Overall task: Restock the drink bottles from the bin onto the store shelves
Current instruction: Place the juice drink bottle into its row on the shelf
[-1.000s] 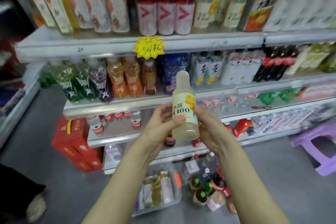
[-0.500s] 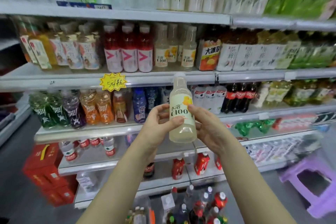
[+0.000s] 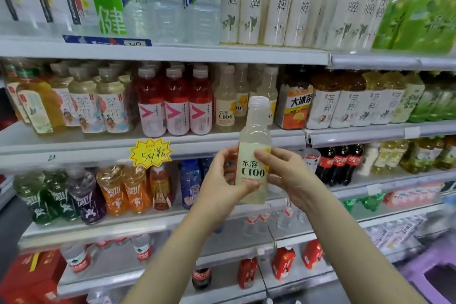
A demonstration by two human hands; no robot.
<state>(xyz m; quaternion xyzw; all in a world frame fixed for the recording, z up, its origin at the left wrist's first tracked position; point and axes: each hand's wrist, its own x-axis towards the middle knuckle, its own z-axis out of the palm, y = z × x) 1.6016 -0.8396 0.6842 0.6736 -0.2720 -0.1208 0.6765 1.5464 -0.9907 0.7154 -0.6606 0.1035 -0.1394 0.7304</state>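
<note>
In the head view, the C100 bottle [image 3: 253, 165] is gripped upright by the left hand [image 3: 220, 181] and right hand [image 3: 287, 173], before the shelves [image 3: 74, 147]. It should be lifted, label outward, into the matching C100 row [image 3: 225, 106] just above, the red bottles [image 3: 175, 106] beside it left untouched.

Item: bottle [image 3: 253, 155], raised. Its cap, formerly in front of the blue drinks, now sits at frame centre, overlapping the matching C100 row [image 3: 225, 103]. The left hand [image 3: 219, 187] and right hand [image 3: 288, 175] have lifted with it. The bin has gone from the lower frame. Tall tea bottles [image 3: 278, 2] are newly in view along the top. The yellow price tag [image 3: 150, 153] has shifted from upper centre to centre left.
</note>
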